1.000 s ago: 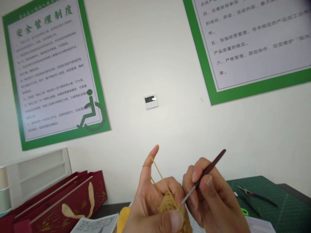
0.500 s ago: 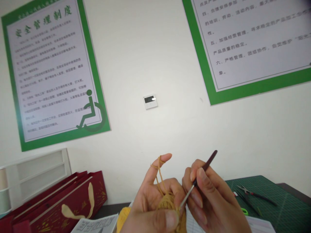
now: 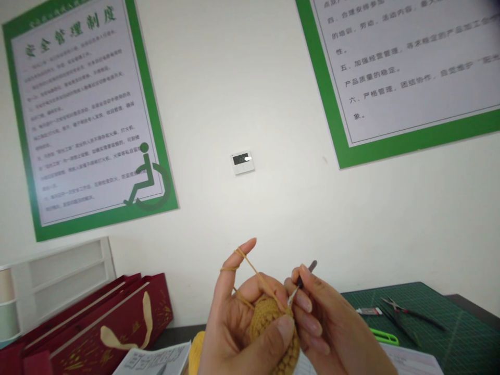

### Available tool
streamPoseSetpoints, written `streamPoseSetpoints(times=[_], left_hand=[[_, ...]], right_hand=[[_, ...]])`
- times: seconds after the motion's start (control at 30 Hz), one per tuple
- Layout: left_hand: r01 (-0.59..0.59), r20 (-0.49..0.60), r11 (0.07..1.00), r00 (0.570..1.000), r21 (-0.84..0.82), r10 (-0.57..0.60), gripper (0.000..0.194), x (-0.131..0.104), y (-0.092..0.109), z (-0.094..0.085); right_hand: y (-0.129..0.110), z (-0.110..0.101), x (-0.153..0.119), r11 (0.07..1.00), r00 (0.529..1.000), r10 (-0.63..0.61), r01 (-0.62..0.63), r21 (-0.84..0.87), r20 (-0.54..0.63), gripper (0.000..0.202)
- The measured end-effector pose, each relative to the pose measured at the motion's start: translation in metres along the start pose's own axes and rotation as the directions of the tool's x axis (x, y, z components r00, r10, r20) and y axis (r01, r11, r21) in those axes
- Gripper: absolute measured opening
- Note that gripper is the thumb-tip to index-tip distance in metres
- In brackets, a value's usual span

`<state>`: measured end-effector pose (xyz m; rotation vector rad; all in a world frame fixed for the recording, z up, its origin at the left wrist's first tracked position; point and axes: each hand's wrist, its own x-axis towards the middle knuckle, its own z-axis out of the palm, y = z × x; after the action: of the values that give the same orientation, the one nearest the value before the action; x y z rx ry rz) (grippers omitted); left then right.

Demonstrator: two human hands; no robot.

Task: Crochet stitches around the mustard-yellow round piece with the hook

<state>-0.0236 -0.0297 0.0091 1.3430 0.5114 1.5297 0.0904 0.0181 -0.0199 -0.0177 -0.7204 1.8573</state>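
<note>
My left hand [image 3: 238,323] is closed around a mustard-yellow crochet piece [image 3: 269,315], thumb pressed on its front. Yarn [image 3: 255,268] of the same colour loops round the raised index finger and runs down to the stitches. A crochet hook [image 3: 307,273] with a dark handle and metal shaft is pinched in my right hand [image 3: 328,317]. Its tip meets the upper right edge of the crochet piece; whether it sits inside a stitch I cannot tell. Behind my left wrist shows part of a yellow yarn ball [image 3: 196,351], mostly hidden.
Dark red gift bags [image 3: 97,328] stand at the left beside a printed sheet [image 3: 156,359]. A green cutting mat [image 3: 457,333] at the right carries pliers [image 3: 414,314] and a bright green cutter [image 3: 385,337]. Green-framed posters [image 3: 346,156] and a thermostat [image 3: 242,163] are on the wall.
My right hand has lowered, and the hook's handle tilts away more and looks shorter. The left index finger has shifted left, drawing the yarn slantwise. More of the crochet piece's face shows.
</note>
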Motion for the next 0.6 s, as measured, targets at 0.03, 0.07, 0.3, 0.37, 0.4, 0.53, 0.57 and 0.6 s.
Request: streamPoseSetpoints(times=[0.03,0.07,0.3,0.37,0.4,0.53,0.57,0.6], left_hand=[[0.0,-0.008,1.0,1.0,0.003,0.0,0.082,0.0,0.0,0.0],[-0.003,-0.019,1.0,1.0,0.005,0.003,0.083,0.0,0.0,-0.001],[0.009,-0.025,1.0,1.0,-0.006,-0.009,0.089,0.0,-0.003,-0.005],[0.02,-0.022,0.999,1.0,-0.027,-0.021,0.092,0.0,-0.003,-0.006],[0.026,-0.021,0.999,0.999,-0.028,-0.027,0.093,0.0,-0.003,-0.005],[0.012,-0.018,1.0,1.0,-0.001,-0.012,0.093,-0.001,-0.002,-0.004],[0.004,-0.019,1.0,1.0,0.005,-0.004,0.094,-0.001,-0.002,-0.004],[0.0,-0.022,1.0,1.0,0.01,0.001,0.095,-0.001,-0.002,-0.004]], right_hand=[[0.0,0.001,0.0,1.0,1.0,-0.01,0.01,-0.007,-0.012,0.033],[0.0,0.001,-0.001,1.0,0.999,-0.023,0.023,-0.018,-0.026,0.033],[0.0,0.003,-0.004,0.968,0.981,-0.188,0.178,-0.177,-0.04,0.038],[0.0,0.002,-0.006,0.926,0.957,-0.289,0.281,-0.252,0.008,0.039],[0.0,0.002,-0.008,0.891,0.934,-0.356,0.351,-0.289,0.036,0.037],[0.001,0.003,-0.018,0.72,0.798,-0.599,0.573,-0.392,0.067,0.026],[0.002,0.004,-0.019,0.691,0.772,-0.633,0.598,-0.406,0.06,0.024],[0.003,0.004,-0.02,0.665,0.749,-0.66,0.619,-0.418,0.059,0.023]])
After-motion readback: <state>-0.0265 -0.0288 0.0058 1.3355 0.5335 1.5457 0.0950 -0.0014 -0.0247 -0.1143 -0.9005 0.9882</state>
